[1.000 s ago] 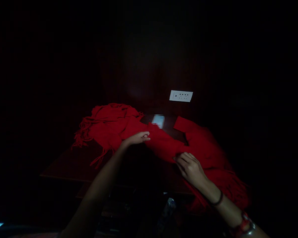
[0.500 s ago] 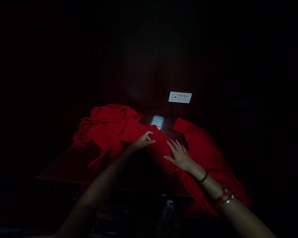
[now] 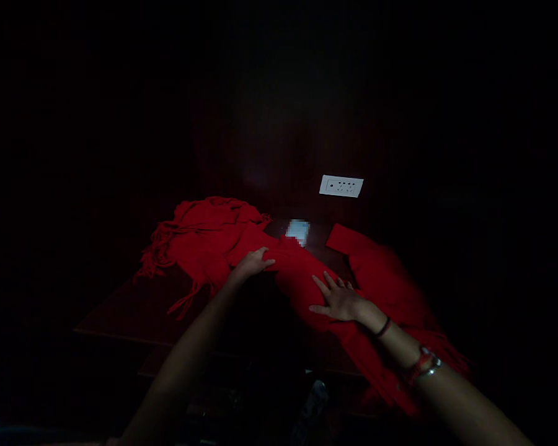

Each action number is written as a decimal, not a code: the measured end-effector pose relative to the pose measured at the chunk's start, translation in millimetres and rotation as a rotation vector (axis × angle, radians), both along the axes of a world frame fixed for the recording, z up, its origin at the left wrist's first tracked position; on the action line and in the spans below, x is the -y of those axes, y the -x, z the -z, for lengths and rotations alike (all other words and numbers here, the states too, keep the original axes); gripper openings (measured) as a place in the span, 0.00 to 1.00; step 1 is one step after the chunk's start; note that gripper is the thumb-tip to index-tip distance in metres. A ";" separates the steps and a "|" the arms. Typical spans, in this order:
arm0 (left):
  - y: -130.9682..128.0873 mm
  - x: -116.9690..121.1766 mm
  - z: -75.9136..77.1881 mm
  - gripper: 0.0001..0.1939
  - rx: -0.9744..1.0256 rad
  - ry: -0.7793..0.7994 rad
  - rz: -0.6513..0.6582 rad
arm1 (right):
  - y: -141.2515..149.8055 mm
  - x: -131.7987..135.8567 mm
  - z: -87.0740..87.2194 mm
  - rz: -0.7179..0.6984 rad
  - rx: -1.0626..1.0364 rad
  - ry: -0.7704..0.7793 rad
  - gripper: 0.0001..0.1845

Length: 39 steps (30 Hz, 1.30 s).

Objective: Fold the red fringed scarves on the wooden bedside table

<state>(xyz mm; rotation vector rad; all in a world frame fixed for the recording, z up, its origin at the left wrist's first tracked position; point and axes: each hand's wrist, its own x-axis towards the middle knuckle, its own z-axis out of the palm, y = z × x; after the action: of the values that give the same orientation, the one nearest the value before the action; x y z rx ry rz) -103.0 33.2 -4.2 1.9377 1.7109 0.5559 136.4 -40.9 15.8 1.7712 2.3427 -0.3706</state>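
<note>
A red fringed scarf stretches across a dark tabletop, its middle part narrow and laid fairly flat. At its left part rests my left hand, thumb and fingers apart, touching the cloth. My right hand lies palm down with spread fingers on the flat stretch farther right. A bunched red heap with fringe sits on the left, joining or overlapping the middle part; I cannot tell which. Folded red cloth with fringe lies to the right, partly behind my right forearm.
Beyond the scarf lies a bright, blurred-out rectangular object. A white wall socket is on the dark wall behind. The tabletop's front edge shows at left. A patterned cylindrical object is dimly visible below.
My left hand has moved left along the scarf. My right hand stays spread on the cloth, shifted slightly toward me. The view has shifted a little.
</note>
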 end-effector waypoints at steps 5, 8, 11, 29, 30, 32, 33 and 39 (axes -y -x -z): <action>2.4 -8.9 16.8 0.27 -0.234 -0.136 -0.093 | 14.5 -31.7 -17.2 -0.109 -0.240 -0.186 0.40; 7.5 -13.8 24.3 0.31 -0.289 0.042 -0.039 | 33.6 -29.2 0.2 -0.170 -0.200 -0.187 0.40; 17.4 -18.8 23.3 0.42 -0.350 0.151 -0.041 | 43.7 -14.9 23.7 -0.210 -0.118 -0.179 0.40; -6.1 -19.5 21.9 0.34 -0.390 -0.027 0.130 | 14.1 -87.4 17.4 0.141 -0.223 -0.235 0.17; -5.4 -21.0 22.1 0.39 -0.412 0.027 0.091 | 12.9 -83.9 18.6 0.136 -0.231 -0.267 0.17; -3.3 -21.3 20.3 0.46 -0.441 0.111 0.038 | 10.9 -74.7 19.3 0.103 -0.223 -0.320 0.18; -2.1 -20.2 18.7 0.48 -0.452 0.140 0.032 | 10.1 -70.0 18.7 0.083 -0.195 -0.327 0.17; 6.1 -10.2 9.0 0.48 -0.466 0.100 0.027 | 13.0 -52.4 5.8 0.071 -0.024 -0.363 0.20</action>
<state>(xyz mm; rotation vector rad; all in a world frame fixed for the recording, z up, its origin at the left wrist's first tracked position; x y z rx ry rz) -109.1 43.4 -13.3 2.1277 1.9353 -0.0011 123.4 11.4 10.0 2.0153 2.4928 0.0303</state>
